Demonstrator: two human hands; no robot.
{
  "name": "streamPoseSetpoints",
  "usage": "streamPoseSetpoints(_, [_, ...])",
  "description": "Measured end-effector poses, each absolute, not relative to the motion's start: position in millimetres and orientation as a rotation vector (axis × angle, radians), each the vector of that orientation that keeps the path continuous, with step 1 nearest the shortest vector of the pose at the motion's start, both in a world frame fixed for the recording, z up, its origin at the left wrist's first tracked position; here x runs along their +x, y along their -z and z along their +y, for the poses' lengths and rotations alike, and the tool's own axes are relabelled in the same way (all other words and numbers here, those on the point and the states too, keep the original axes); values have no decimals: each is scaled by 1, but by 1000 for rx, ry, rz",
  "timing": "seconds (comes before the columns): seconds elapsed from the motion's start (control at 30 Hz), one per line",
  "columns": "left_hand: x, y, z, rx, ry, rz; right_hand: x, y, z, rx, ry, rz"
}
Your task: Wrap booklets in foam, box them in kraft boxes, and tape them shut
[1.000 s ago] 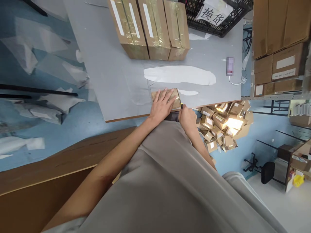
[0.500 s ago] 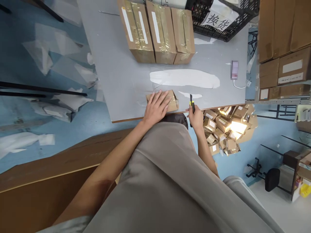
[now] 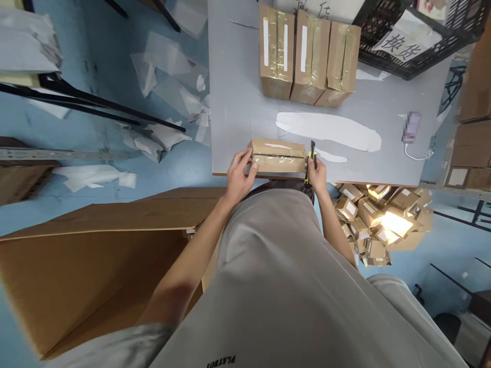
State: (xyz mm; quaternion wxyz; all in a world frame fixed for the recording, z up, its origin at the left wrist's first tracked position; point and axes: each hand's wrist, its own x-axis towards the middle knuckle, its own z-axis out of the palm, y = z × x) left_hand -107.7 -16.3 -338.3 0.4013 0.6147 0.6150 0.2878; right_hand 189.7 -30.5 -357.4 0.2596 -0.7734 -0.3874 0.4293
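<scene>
A small taped cardboard box (image 3: pixel 279 155) lies near the front edge of the table, a dark slit running along the middle of its top. At its left end, my left hand (image 3: pixel 239 176) grips the box between thumb and fingers. A black and yellow utility knife (image 3: pixel 307 179) is in my closed right hand (image 3: pixel 317 176), its tip pointing away from me. That hand is right beside the box's right end; whether it touches the cardboard I cannot tell.
Several taped cartons (image 3: pixel 311 61) stand at the back of the grey table (image 3: pixel 238 107), beside a black crate (image 3: pixel 406 56). White paper (image 3: pixel 330 130) lies behind the small box. A large open carton (image 3: pixel 115 276) is at my left; a box pile (image 3: pixel 372 220) is on the floor right.
My left hand has gone from lying flat over the box to holding its left end, and the box's slit top shows. The knife hand has come up against the right end. The view has shifted left.
</scene>
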Motion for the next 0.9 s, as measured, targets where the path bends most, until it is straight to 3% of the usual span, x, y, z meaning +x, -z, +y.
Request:
streamPoseSetpoints(0.27, [-72,387,9,1085,-737,1676,224,370,-21,-2123,-1078,-862])
streamPoseSetpoints(0.43, [-72,386,9,1039,-724,1762,258,388,-8,-2505,-753,-875])
streamPoseSetpoints(0.57, [-71,382,12,1040,-708,1798,267,390,-3,-2552,-663,-968])
streamPoseSetpoints(0.8, [-67,373,13,1025,-719,1723,219,362,-10,-2179,-1017,-1016])
streamPoseSetpoints(0.9, [-65,369,10,993,-755,1713,199,352,-12,-2133,-1011,-1037])
